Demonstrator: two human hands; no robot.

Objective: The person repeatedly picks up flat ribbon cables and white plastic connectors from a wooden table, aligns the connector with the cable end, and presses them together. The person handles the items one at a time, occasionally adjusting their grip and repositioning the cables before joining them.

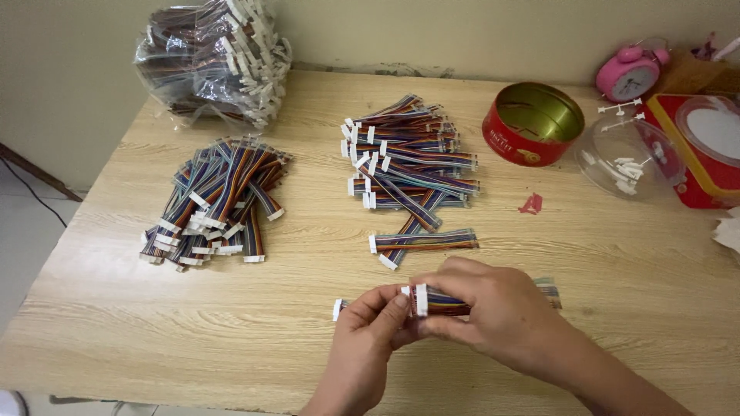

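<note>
Near the front edge of the wooden table, both hands hold a small bundle of multicoloured ribbon cables with white plug connectors. My right hand wraps over the bundle from the right. My left hand pinches the white connector ends with thumb and fingers. One white connector end sticks out to the left of my left hand. Frayed cable ends show to the right of my right hand.
A pile of the same cables lies at the left, another pile in the middle. A clear bag of cables sits at the back left. A red round tin, a clear lid with white parts, a red box and a pink alarm clock stand at the right.
</note>
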